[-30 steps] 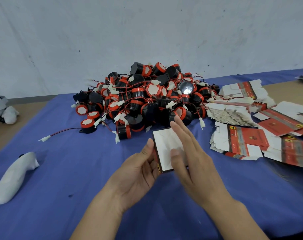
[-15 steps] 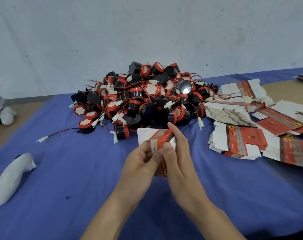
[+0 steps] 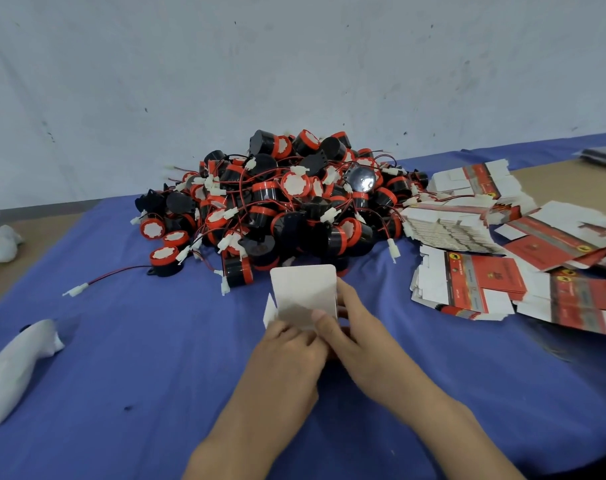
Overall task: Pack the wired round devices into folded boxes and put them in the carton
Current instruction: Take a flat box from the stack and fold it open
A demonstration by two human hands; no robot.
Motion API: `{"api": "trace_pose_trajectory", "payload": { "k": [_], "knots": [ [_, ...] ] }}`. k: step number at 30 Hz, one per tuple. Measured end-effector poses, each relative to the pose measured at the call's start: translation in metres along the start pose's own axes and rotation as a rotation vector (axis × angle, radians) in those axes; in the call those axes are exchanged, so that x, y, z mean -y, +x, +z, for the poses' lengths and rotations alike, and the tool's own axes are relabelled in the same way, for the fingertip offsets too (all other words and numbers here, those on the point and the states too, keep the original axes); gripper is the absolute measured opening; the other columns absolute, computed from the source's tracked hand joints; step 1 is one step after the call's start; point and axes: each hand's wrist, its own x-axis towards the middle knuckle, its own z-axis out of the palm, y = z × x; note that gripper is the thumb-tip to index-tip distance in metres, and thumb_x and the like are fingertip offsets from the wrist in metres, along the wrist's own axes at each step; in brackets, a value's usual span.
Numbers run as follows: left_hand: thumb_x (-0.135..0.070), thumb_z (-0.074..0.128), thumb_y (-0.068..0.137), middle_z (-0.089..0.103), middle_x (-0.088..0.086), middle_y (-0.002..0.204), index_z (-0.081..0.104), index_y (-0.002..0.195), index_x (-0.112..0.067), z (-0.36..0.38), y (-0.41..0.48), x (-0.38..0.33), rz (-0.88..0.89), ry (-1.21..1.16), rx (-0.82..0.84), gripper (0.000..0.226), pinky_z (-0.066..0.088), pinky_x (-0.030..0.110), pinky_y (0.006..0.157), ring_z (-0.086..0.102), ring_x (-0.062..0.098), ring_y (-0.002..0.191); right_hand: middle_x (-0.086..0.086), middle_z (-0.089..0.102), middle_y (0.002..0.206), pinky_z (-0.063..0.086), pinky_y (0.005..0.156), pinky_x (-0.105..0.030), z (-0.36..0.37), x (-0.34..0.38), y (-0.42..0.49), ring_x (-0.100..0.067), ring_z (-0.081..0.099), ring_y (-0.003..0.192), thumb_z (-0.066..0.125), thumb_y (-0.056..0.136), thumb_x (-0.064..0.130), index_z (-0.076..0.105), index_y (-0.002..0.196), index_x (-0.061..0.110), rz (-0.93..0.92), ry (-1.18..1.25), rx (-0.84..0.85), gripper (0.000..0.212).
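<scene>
By my reading, the work was at an early stage. One box (image 3: 303,292) was half formed over the counter (image 3: 121,358), just in front of the pile of devices (image 3: 287,202). The left grip (image 3: 287,355) was curled round its lower left corner. The right grip (image 3: 360,344) pinched its right side, thumb on the white face and fingers behind the edge. The box's top panel stood up open, and no device showed in it. The pile looked large and tangled, and the flat boxes (image 3: 468,285) lay in loose stacks to the right. So nearly all the packing seemed left to do: finishing this box, loading a device, closing it and putting it in the carton.

The carton was nowhere in view, so how many boxes had been packed could not be told. The grips covered the box's lower half, and whether its bottom was closed could not be made out. The stacks at the right edge were blurred and cut off. A white bundle (image 3: 14,362) lay at the counter's left, its nature unclear.
</scene>
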Motion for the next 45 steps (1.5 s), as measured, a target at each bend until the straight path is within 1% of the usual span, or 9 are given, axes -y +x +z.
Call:
{"api": "trace_pose_trajectory", "payload": {
  "k": [4, 8, 14, 19, 21, 24, 35, 40, 45],
  "knots": [
    [-0.004, 0.079, 0.068, 0.067, -0.008, 0.085, 0.071, 0.097, -0.018, 0.01, -0.002, -0.01, 0.018, 0.025, -0.025, 0.033, 0.047, 0.025, 0.084, 0.062, 0.013, 0.08, 0.029, 0.065, 0.114, 0.056, 0.092, -0.033, -0.007, -0.007, 0.001, -0.002, 0.066, 0.106, 0.047, 0.106, 0.034, 0.038, 0.125, 0.067, 0.057, -0.058, -0.064, 0.04],
    [-0.017, 0.052, 0.097, 0.072, -0.001, 0.108, 0.073, 0.111, -0.011, 0.006, 0.0, -0.02, 0.039, 0.024, -0.168, 0.026, 0.045, 0.032, 0.103, 0.066, 0.016, 0.106, 0.027, 0.068, 0.104, 0.056, 0.08, -0.022, -0.015, -0.001, 0.001, -0.002, 0.068, 0.096, 0.048, 0.105, 0.028, 0.045, 0.108, 0.074, 0.053, -0.067, -0.159, 0.046],
    [-0.016, 0.048, 0.1, 0.067, -0.003, 0.116, 0.069, 0.115, -0.012, -0.009, -0.005, -0.02, 0.014, -0.249, -0.456, 0.026, 0.044, 0.028, 0.104, 0.06, 0.015, 0.116, 0.026, 0.067, 0.101, 0.054, 0.074, -0.018, -0.024, -0.001, 0.0, -0.005, 0.066, 0.091, 0.05, 0.104, 0.026, 0.046, 0.099, 0.072, 0.042, -0.104, -0.182, 0.046],
    [-0.038, 0.04, 0.1, 0.054, -0.033, 0.115, 0.057, 0.117, -0.039, -0.019, -0.006, -0.001, -0.436, -0.413, -0.534, 0.025, 0.037, 0.007, 0.09, 0.052, -0.004, 0.111, 0.044, 0.055, 0.117, 0.048, 0.083, -0.006, -0.028, -0.002, 0.0, 0.017, 0.054, 0.112, 0.058, 0.1, 0.042, 0.033, 0.11, 0.083, 0.092, -0.066, -0.086, 0.049],
    [-0.04, 0.042, 0.101, 0.056, -0.031, 0.117, 0.054, 0.117, -0.044, -0.017, -0.006, 0.019, -0.63, -0.491, -0.574, 0.021, 0.042, 0.015, 0.087, 0.053, -0.003, 0.112, 0.051, 0.046, 0.123, 0.044, 0.092, -0.009, -0.03, -0.001, -0.001, 0.026, 0.041, 0.12, 0.06, 0.087, 0.067, 0.021, 0.114, 0.09, 0.109, -0.037, -0.088, 0.052],
    [-0.032, 0.052, 0.101, 0.057, -0.017, 0.122, 0.05, 0.127, -0.035, -0.013, 0.004, 0.049, -0.79, -0.55, -0.527, 0.027, 0.048, 0.032, 0.092, 0.053, 0.005, 0.114, 0.054, 0.03, 0.135, 0.033, 0.108, -0.018, -0.036, -0.003, -0.002, 0.031, 0.024, 0.129, 0.049, 0.074, 0.092, 0.011, 0.142, 0.073, 0.115, 0.066, -0.177, 0.08],
    [-0.048, 0.065, 0.092, 0.039, 0.02, 0.141, 0.037, 0.142, -0.011, 0.015, 0.091, 0.088, -0.88, 0.004, -0.006, 0.068, 0.032, 0.051, 0.106, 0.036, 0.04, 0.132, 0.024, 0.035, 0.145, 0.036, 0.104, -0.021, -0.046, -0.001, 0.004, 0.005, 0.04, 0.131, 0.033, 0.092, 0.066, 0.017, 0.157, 0.043, 0.065, 0.021, -0.331, 0.07],
    [-0.045, 0.063, 0.092, 0.049, 0.021, 0.132, 0.042, 0.134, -0.011, 0.016, 0.097, 0.091, -0.874, 0.074, -0.08, 0.058, 0.032, 0.049, 0.105, 0.044, 0.04, 0.125, 0.02, 0.036, 0.145, 0.035, 0.092, -0.013, -0.049, -0.003, 0.007, 0.004, 0.042, 0.126, 0.03, 0.09, 0.067, 0.018, 0.157, 0.04, 0.058, -0.021, -0.347, 0.073],
    [-0.059, 0.051, 0.085, 0.062, 0.008, 0.105, 0.05, 0.112, -0.019, -0.033, 0.099, 0.1, -0.951, -0.223, -0.453, 0.049, 0.047, 0.048, 0.093, 0.058, 0.033, 0.101, 0.021, 0.036, 0.146, 0.035, 0.098, -0.018, -0.053, 0.0, 0.008, 0.003, 0.042, 0.128, 0.028, 0.089, 0.069, 0.02, 0.158, 0.038, 0.053, -0.024, -0.392, 0.076]
  ]
}}
